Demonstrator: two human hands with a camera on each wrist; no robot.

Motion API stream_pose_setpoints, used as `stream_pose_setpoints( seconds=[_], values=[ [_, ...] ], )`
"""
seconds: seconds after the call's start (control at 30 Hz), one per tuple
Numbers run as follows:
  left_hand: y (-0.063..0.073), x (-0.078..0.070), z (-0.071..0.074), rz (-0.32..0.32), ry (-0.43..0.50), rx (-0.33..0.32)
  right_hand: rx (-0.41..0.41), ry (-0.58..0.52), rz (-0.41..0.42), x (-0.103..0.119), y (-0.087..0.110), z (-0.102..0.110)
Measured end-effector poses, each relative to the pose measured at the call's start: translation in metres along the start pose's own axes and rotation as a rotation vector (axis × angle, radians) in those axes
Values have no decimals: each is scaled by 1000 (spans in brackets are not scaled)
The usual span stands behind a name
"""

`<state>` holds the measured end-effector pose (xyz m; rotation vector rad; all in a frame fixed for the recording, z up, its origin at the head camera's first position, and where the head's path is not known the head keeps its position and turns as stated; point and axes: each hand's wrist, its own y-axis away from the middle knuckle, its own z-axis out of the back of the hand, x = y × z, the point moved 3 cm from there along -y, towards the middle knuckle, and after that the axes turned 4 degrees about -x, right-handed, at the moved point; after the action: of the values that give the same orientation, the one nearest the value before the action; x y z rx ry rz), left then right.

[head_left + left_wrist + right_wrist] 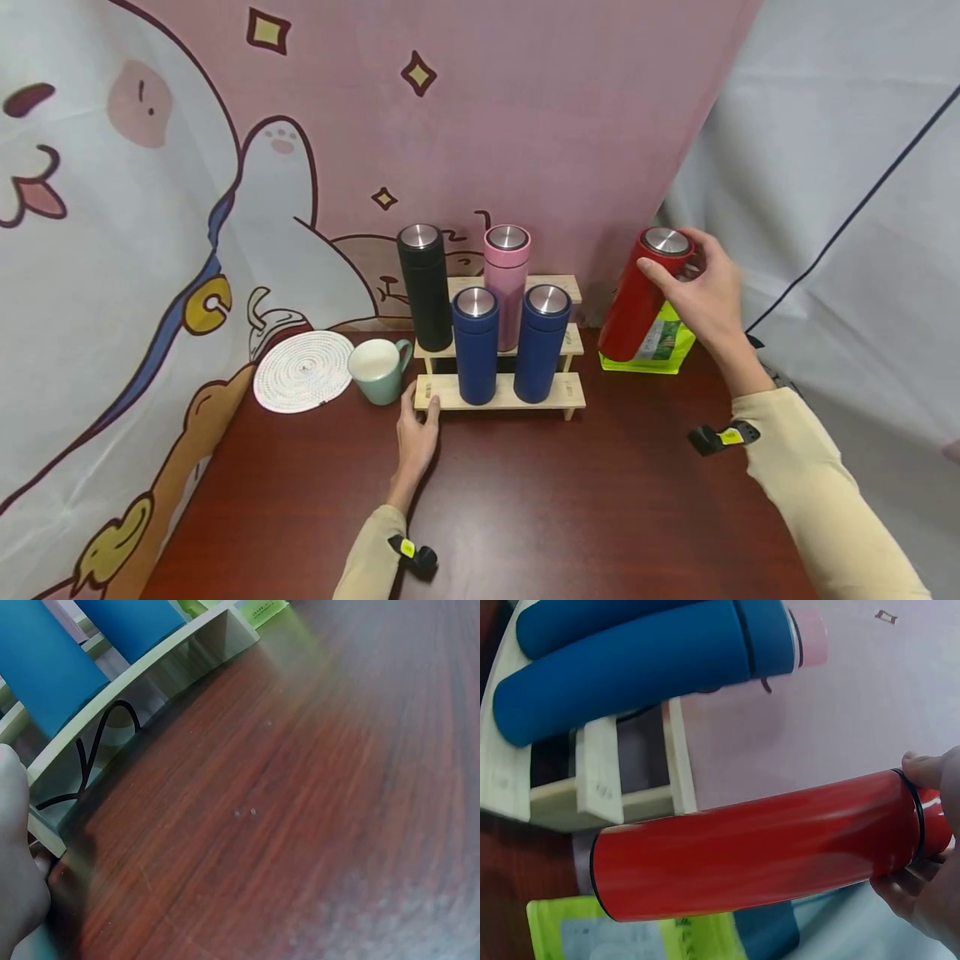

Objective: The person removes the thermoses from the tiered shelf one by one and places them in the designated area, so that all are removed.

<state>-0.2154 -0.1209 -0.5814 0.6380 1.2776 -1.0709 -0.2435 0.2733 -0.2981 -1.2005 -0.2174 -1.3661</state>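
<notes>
My right hand [705, 287] grips a red thermos bottle [636, 300] round its upper end, thumb on the near side. The bottle hangs tilted to the right of a tiered wooden rack [442, 390], its base overlapping a green pouch. At the rack's front left corner, my left hand [417, 433] holds the end of the lowest step between thumb and fingers. Two blue thermos bottles [476, 350] [542, 346] stand on that step. Behind them, a black bottle [425, 292] and a pink bottle [507, 287] stand on the middle step.
A pale green mug [377, 375] is just left of the rack, beside a round white woven mat [303, 372]. The bright green pouch [663, 346] stands at the right back of the dark red wooden table [570, 492]. A printed cloth [585, 108] hangs behind.
</notes>
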Motion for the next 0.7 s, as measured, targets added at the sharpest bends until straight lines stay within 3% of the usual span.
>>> stream_pose_setpoints(
  seconds=[0.37, 0.7],
  values=[
    [-2, 8, 1, 24, 26, 19, -59, 107, -42, -43, 13, 33],
    [-1, 11, 2, 17, 38, 43, -29, 231, -103, -79, 26, 66]
  ],
)
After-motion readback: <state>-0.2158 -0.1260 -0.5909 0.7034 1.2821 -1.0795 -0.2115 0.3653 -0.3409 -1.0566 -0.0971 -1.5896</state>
